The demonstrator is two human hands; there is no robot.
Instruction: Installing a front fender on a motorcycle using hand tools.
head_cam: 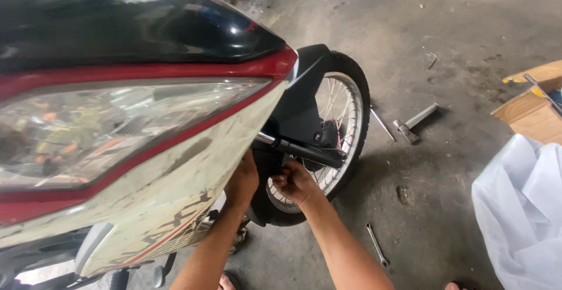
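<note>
Right hand (295, 181) — grip curled shut at the fork leg (307, 152), beside the spoked front wheel (342, 120). Left hand (243, 178) — reaching behind the front panel (175, 167), grip state unclear. Wrench (377, 245), hammer (414, 123) on floor (445, 196).

Motorbike fairing (193, 167): cream, red stripe, black top. Mudguard (301, 99) black. Wheel (345, 99): black tyre, silver spokes. Grey hammer (414, 124). Brown cardboard (535, 111). White plastic sheet (521, 208).
</note>
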